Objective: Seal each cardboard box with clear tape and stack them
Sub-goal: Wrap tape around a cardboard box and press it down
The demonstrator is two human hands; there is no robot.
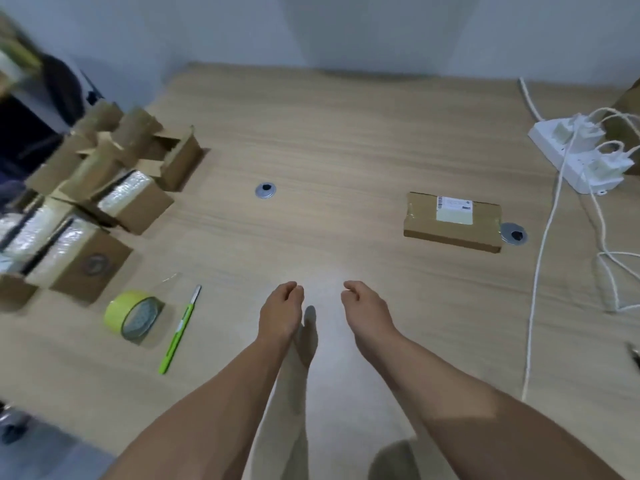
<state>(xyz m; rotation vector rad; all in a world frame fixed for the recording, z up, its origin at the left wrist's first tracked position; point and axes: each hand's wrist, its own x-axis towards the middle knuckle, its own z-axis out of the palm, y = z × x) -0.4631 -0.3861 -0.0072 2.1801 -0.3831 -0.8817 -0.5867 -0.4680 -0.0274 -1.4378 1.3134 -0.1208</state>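
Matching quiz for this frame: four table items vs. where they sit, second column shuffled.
1 tape roll
2 cutter
3 labelled box
4 power strip

A far right, plugs in it
B right of centre, beside a metal grommet
C near left, standing on its rim
D lying flat, just right of the tape roll

Pairs: 1-C, 2-D, 3-B, 4-A

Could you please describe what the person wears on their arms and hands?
Nothing worn is visible. The left hand and right hand are ungloved, with no rings, watch or bracelet showing. The left forearm and right forearm are uncovered down to the picture's lower edge; no sleeve appears.
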